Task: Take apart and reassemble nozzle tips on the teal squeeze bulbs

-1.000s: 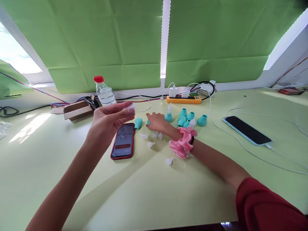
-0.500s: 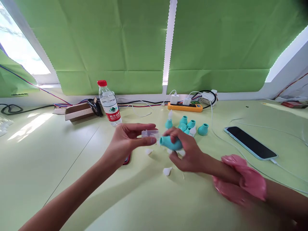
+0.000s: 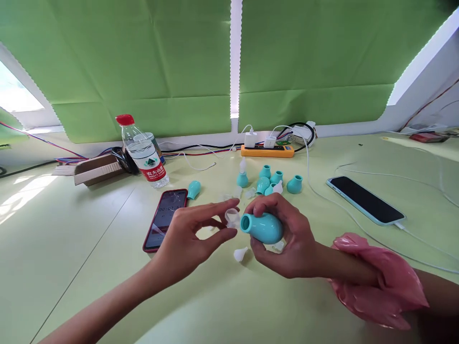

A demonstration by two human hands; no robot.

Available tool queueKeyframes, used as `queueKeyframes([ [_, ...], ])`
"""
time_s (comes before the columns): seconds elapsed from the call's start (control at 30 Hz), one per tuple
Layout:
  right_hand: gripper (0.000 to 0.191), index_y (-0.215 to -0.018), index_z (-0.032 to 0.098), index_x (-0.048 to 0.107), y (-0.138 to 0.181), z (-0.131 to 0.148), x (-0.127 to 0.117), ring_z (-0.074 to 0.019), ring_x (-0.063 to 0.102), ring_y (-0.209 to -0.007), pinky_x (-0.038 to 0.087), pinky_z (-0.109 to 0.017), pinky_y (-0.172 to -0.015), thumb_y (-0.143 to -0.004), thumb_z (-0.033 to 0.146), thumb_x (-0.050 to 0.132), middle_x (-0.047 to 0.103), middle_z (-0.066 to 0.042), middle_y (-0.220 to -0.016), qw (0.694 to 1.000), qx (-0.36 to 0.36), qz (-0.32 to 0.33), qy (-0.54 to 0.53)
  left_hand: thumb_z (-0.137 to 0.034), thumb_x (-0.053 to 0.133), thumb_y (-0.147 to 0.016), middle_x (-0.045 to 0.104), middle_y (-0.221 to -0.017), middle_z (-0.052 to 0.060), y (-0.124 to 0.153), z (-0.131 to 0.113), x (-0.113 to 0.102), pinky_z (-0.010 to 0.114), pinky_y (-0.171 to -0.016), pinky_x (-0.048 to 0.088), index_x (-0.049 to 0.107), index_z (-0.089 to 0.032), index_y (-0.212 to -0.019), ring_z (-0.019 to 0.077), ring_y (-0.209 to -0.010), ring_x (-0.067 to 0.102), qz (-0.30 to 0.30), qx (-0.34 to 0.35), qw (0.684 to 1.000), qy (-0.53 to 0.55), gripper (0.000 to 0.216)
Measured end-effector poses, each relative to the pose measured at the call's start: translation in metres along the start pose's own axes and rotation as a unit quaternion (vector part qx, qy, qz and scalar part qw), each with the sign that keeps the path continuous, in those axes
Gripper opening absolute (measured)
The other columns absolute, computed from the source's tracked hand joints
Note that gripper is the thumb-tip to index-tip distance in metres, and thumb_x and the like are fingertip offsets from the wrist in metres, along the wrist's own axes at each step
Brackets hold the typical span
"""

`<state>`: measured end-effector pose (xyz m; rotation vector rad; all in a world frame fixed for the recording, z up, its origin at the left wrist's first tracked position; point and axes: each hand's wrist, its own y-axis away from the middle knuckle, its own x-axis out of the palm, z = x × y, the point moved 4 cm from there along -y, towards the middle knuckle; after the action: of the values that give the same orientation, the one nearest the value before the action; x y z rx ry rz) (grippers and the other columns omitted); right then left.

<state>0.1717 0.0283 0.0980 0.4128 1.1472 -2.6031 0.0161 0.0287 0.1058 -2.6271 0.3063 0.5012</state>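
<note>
My right hand (image 3: 287, 234) is wrapped round a teal rubber bulb (image 3: 264, 228), its round open neck facing left. Between the thumb and fingertips of my left hand (image 3: 201, 229) is a small clear plastic connector (image 3: 232, 217), close to the bulb's neck; I cannot tell whether they touch. Below the hands lies a white teardrop-shaped tip (image 3: 240, 254) on the table. Behind them several teal bulbs (image 3: 294, 184) stand grouped, and one bulb (image 3: 242, 179) there bears a white tip. Another bulb (image 3: 194, 190) lies alone beyond my left hand.
A red-cased phone (image 3: 165, 215) lies left of my left hand, near a red-capped water bottle (image 3: 145, 155). An open cardboard box (image 3: 100, 168) and an orange power strip (image 3: 267, 151) are at the back. To the right lies a charging phone (image 3: 366, 199); pink plastic (image 3: 383, 282) wraps my right forearm.
The view has shifted, showing more of the red-cased phone. My right hand has turned the bulb so its opening shows more. The clear connector now faces the bulb at a different angle.
</note>
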Motion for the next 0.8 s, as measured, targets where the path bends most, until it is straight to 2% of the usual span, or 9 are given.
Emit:
queueKeyframes([
  [0.07,0.037,-0.088,0.02,0.039,0.0,-0.001,-0.001,-0.0151,0.053,-0.073,0.047,-0.028,-0.063,-0.058,0.006,0.054,0.05,-0.003,-0.081,1.0,0.0,-0.011,0.011,-0.015,0.065,-0.066,0.067,-0.09,0.004,0.0,-0.003,-0.001,0.028,-0.063,0.056,0.063,-0.022,-0.096,0.0158,-0.074,0.061,-0.012,-0.013,1.0,0.02,0.031],
  [0.17,0.036,-0.088,0.02,0.042,-0.002,-0.003,-0.003,-0.0147,0.054,-0.07,0.047,-0.027,-0.062,-0.058,0.007,0.055,0.051,-0.002,-0.08,0.999,0.0,-0.027,0.042,-0.011,0.07,-0.058,0.068,-0.082,0.004,-0.003,-0.005,-0.006,0.025,-0.057,0.057,0.064,-0.017,-0.079,0.0156,-0.068,0.063,-0.031,-0.056,0.991,0.116,0.023],
  [0.23,0.033,-0.086,0.02,0.044,-0.004,-0.003,-0.004,-0.0134,0.054,-0.066,0.047,-0.026,-0.06,-0.058,0.01,0.057,0.052,-0.001,-0.077,0.998,-0.005,-0.029,0.063,-0.008,0.072,-0.054,0.069,-0.079,0.003,-0.006,-0.004,-0.007,0.024,-0.055,0.057,0.061,-0.016,-0.071,0.016,-0.065,0.064,-0.018,-0.087,0.976,0.199,0.021],
  [0.3,0.03,-0.083,0.02,0.046,-0.006,0.0,-0.005,-0.0116,0.054,-0.061,0.047,-0.024,-0.057,-0.059,0.012,0.06,0.054,0.001,-0.073,0.996,-0.018,-0.034,0.086,-0.006,0.072,-0.053,0.07,-0.079,0.003,-0.006,-0.001,-0.005,0.024,-0.056,0.057,0.061,-0.017,-0.07,0.017,-0.066,0.065,0.0,-0.111,0.964,0.243,0.023],
  [0.47,0.023,-0.08,0.02,0.049,-0.007,0.004,-0.005,-0.0102,0.055,-0.057,0.047,-0.021,-0.055,-0.061,0.014,0.061,0.058,0.002,-0.068,0.987,-0.041,-0.036,0.152,-0.013,0.072,-0.057,0.069,-0.072,0.002,-0.002,0.004,-0.001,0.024,-0.057,0.057,0.069,-0.02,-0.08,0.0154,-0.061,0.065,0.036,-0.141,0.977,0.156,0.024],
  [0.53,0.022,-0.082,0.02,0.049,-0.004,0.003,-0.004,-0.0107,0.056,-0.059,0.047,-0.021,-0.056,-0.064,0.015,0.059,0.06,0.002,-0.07,0.981,-0.069,-0.02,0.18,-0.014,0.071,-0.058,0.069,-0.072,0.001,-0.001,0.002,-0.001,0.022,-0.053,0.056,0.069,-0.021,-0.08,0.0143,-0.058,0.063,0.062,-0.123,0.984,0.109,0.023],
  [0.6,0.021,-0.086,0.02,0.048,-0.001,0.004,-0.004,-0.0113,0.056,-0.061,0.046,-0.021,-0.055,-0.067,0.013,0.055,0.06,0.001,-0.071,0.966,-0.127,0.004,0.225,-0.013,0.07,-0.06,0.069,-0.075,0.001,-0.001,-0.002,-0.002,0.02,-0.051,0.056,0.069,-0.022,-0.081,0.0137,-0.059,0.063,0.072,-0.089,0.991,0.064,0.023],
  [0.73,0.022,-0.09,0.015,0.047,0.006,0.005,-0.001,-0.0133,0.054,-0.062,0.043,-0.023,-0.049,-0.071,0.006,0.05,0.057,-0.003,-0.07,0.908,-0.249,0.05,0.333,-0.013,0.067,-0.063,0.069,-0.078,0.0,0.002,-0.012,-0.002,0.017,-0.051,0.056,0.069,-0.022,-0.081,0.0122,-0.06,0.063,0.048,0.001,0.999,-0.018,0.02],
  [0.8,0.022,-0.09,0.014,0.047,0.007,0.004,0.0,-0.0136,0.053,-0.063,0.042,-0.023,-0.05,-0.07,0.006,0.05,0.057,-0.004,-0.071,0.903,-0.254,0.05,0.342,-0.012,0.067,-0.063,0.07,-0.078,0.001,0.005,-0.016,-0.001,0.017,-0.049,0.055,0.068,-0.021,-0.081,0.0115,-0.057,0.063,0.03,0.048,0.997,-0.056,0.02],
])
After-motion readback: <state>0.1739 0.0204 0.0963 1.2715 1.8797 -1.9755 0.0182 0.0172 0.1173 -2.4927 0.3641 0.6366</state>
